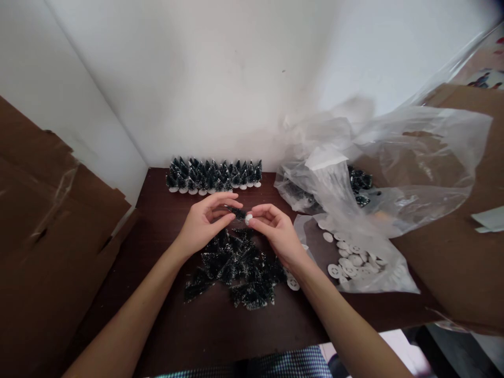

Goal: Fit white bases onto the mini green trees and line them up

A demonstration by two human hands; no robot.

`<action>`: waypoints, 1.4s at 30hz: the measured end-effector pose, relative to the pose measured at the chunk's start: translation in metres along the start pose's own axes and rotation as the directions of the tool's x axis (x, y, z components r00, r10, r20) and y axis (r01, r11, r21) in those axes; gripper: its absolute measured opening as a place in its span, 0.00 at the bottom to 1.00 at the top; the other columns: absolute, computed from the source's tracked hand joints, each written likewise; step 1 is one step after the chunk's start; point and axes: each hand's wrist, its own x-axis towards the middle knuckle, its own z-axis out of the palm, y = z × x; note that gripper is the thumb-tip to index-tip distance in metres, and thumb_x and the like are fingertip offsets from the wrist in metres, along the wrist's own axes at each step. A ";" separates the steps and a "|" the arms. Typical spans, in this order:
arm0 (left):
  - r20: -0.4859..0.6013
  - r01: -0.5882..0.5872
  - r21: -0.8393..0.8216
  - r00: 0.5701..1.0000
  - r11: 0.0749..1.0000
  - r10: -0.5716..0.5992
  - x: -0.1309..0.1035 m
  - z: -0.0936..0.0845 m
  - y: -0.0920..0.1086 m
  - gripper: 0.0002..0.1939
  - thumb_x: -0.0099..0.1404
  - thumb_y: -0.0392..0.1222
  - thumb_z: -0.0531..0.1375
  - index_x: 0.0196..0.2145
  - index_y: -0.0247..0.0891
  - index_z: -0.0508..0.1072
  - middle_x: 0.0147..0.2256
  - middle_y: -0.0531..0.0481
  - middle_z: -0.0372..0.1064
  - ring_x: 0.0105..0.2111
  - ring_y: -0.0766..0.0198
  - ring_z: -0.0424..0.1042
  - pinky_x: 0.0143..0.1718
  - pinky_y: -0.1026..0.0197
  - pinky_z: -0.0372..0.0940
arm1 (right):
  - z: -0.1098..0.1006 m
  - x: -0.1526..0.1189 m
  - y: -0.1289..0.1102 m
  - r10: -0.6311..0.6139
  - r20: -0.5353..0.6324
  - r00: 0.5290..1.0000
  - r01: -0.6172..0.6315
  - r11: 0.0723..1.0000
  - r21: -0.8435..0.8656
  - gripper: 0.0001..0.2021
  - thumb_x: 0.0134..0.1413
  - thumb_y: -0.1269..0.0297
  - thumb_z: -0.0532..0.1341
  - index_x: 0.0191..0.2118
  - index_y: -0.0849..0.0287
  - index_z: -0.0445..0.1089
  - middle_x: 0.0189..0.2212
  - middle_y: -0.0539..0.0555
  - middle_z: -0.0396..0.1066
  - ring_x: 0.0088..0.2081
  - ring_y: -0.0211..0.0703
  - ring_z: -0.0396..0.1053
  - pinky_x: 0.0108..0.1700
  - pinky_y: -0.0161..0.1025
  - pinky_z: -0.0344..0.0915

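Trees and bases at a dark table (169,331): a small tree (237,213), dark green with white flecks, lies sideways in the air between the two hands, over the far side of a pile (236,268) of similar trees. Its long axis runs across the view from tip to bottom, the tip toward the left hand (207,220) and slightly higher, the bottom toward the right hand (277,231). A round white base (248,219) stands at the bottom end, its flat face turned partly to the viewer; whether it is fully seated on the tree cannot be told. The right thumb and forefinger pinch this base, the other right fingers curling behind. The left forefinger is raised clear of the tree, and the left thumb lies along its near side; whether the left fingers grip the tree or only surround it cannot be told. The right hand is thus nearer the bottom, the left nearer the tip, and the axis of the tree points from the left fingers toward the base. Beyond the hands, a block of upright trees (214,176) on white bases stands near the wall (220,94); to the right, many white discs (354,261) lie by a clear bag (334,181)
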 end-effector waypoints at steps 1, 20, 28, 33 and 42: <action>0.000 -0.003 0.000 1.000 1.000 0.003 0.000 0.000 0.000 0.18 0.62 0.34 0.64 0.50 0.36 0.72 0.43 0.45 0.77 0.48 0.58 0.76 0.51 0.54 0.72 | 0.000 0.000 0.000 0.001 -0.001 1.000 -0.001 1.000 0.000 0.16 0.40 0.63 0.74 0.36 0.56 0.71 0.36 0.50 0.76 0.39 0.39 0.74 0.49 0.41 0.68; -0.025 0.018 0.020 1.000 1.000 -0.018 0.000 0.000 -0.001 0.14 0.61 0.36 0.64 0.45 0.35 0.74 0.42 0.44 0.76 0.47 0.57 0.76 0.50 0.53 0.73 | 0.000 -0.001 -0.001 -0.013 -0.010 1.000 0.013 1.000 -0.011 0.16 0.40 0.63 0.73 0.36 0.56 0.71 0.36 0.50 0.76 0.39 0.39 0.73 0.49 0.41 0.68; -0.021 0.029 0.029 0.999 0.999 -0.029 0.000 -0.001 0.000 0.13 0.61 0.38 0.65 0.44 0.35 0.73 0.42 0.43 0.76 0.46 0.55 0.76 0.49 0.52 0.73 | 0.000 -0.002 -0.001 -0.010 -0.005 1.000 0.010 0.999 -0.033 0.16 0.41 0.62 0.73 0.36 0.55 0.71 0.36 0.50 0.75 0.39 0.40 0.73 0.50 0.42 0.68; -0.047 0.029 0.013 0.999 1.000 -0.028 0.000 0.000 0.004 0.20 0.61 0.37 0.65 0.51 0.36 0.67 0.42 0.43 0.77 0.45 0.57 0.77 0.46 0.56 0.74 | 0.000 -0.002 -0.002 -0.017 0.008 1.000 0.017 0.999 -0.040 0.17 0.42 0.63 0.72 0.40 0.55 0.70 0.36 0.50 0.74 0.38 0.39 0.73 0.49 0.42 0.68; -0.084 0.001 -0.041 0.996 0.999 -0.005 0.001 0.001 0.008 0.27 0.60 0.36 0.66 0.54 0.37 0.61 0.42 0.44 0.77 0.43 0.60 0.78 0.45 0.58 0.74 | -0.001 -0.005 0.001 -0.200 0.175 0.964 0.237 0.945 -0.224 0.21 0.49 0.66 0.69 0.49 0.51 0.66 0.47 0.52 0.68 0.39 0.39 0.73 0.45 0.41 0.71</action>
